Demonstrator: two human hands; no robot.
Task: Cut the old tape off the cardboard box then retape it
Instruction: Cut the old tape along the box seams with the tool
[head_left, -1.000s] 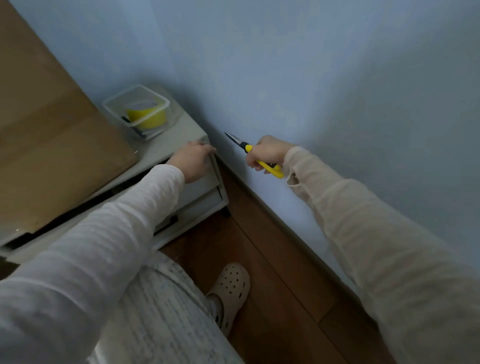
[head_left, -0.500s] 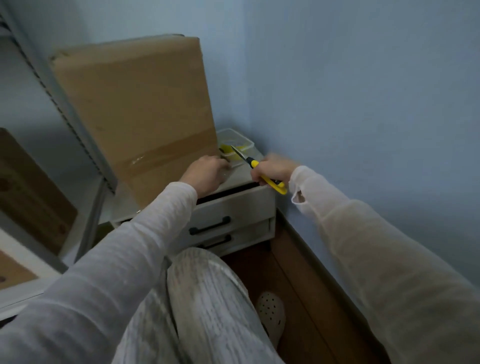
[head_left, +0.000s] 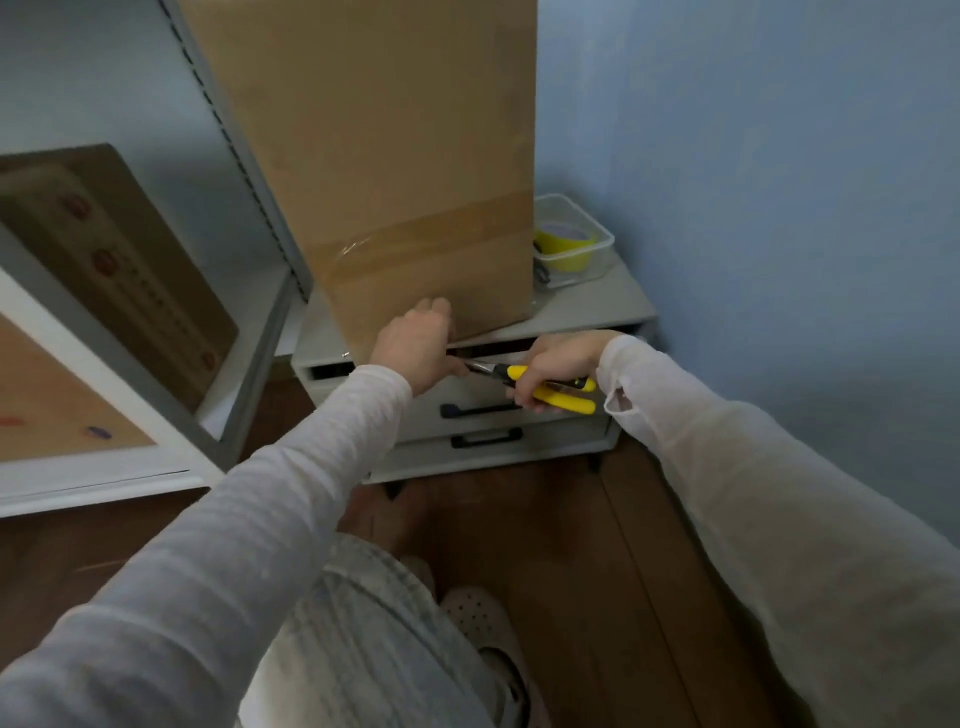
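Bracing cardboard box (head_left: 389, 130) at cabinet (head_left: 597, 306) front edge, left hand (head_left: 415, 348) grip unclear; right hand (head_left: 556, 361) is gripping snips (head_left: 569, 404); best keeping blade shallow.

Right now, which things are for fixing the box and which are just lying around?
For the job: cardboard box, its old tape, yellow-handled cutters in the right hand, left hand at the box's bottom edge, yellow roll in the clear tub.
Lying about: shelved boxes, drawer unit, shoe.

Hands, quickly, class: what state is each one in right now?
Left hand: on the cardboard box at its lower edge; whether it grips cannot be told.
Right hand: closed round the yellow-handled snips, holding them.
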